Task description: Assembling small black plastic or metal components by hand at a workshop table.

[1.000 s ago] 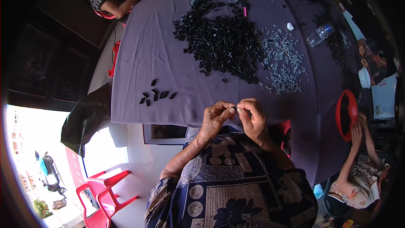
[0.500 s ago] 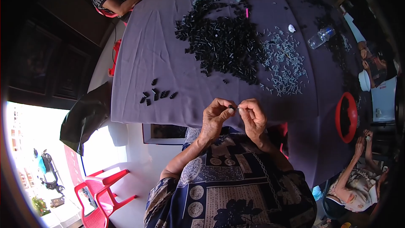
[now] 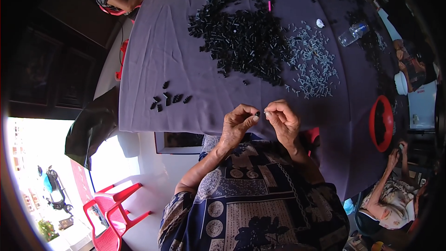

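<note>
At the near edge of the table draped in purple cloth [image 3: 153,60], the person's left hand [image 3: 238,123] pinches a small black plastic cap [image 3: 257,113] at its fingertips, while the right hand [image 3: 283,120], just beside it, grips a thin pale metal pin [image 3: 266,110] lying roughly level, its tip pointing left at the cap. Open cloth lies ahead; a few loose black pieces [image 3: 168,99] sit to the left, and farther off spread the big black heap [image 3: 241,42] and scattered silvery pins [image 3: 312,60].
</note>
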